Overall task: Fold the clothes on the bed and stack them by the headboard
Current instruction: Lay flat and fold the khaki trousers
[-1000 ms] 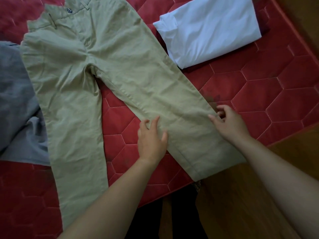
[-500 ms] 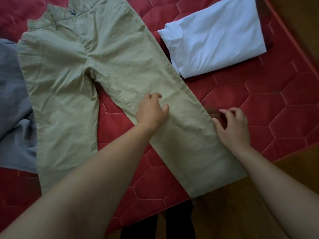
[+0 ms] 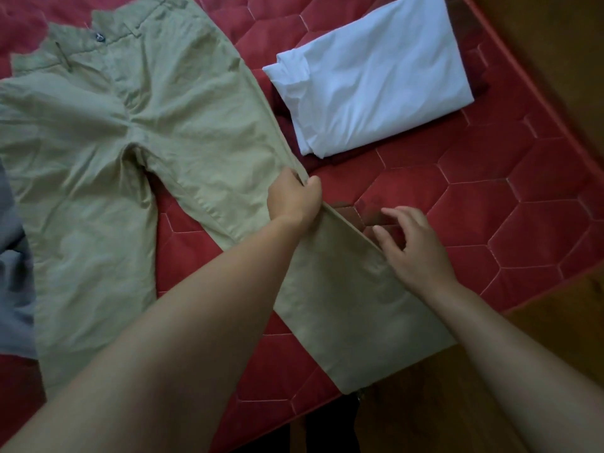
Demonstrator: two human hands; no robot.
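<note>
The left grip (image 3: 294,201), in the middle of the frame, is closed on the right-hand edge of one leg of the khaki trousers (image 3: 130,142), pinching the seam between thumb and fingers. The right grip (image 3: 415,250), just lower right of it, is loose and holds nothing, its fingers spread over the same edge. The trousers lie flat across the left and centre of the red quilted bed (image 3: 490,207), waistband at the upper left. A folded white garment (image 3: 376,83) lies at the upper right, near the trousers. Grey cloth (image 3: 13,256) shows at the left edge.
</note>
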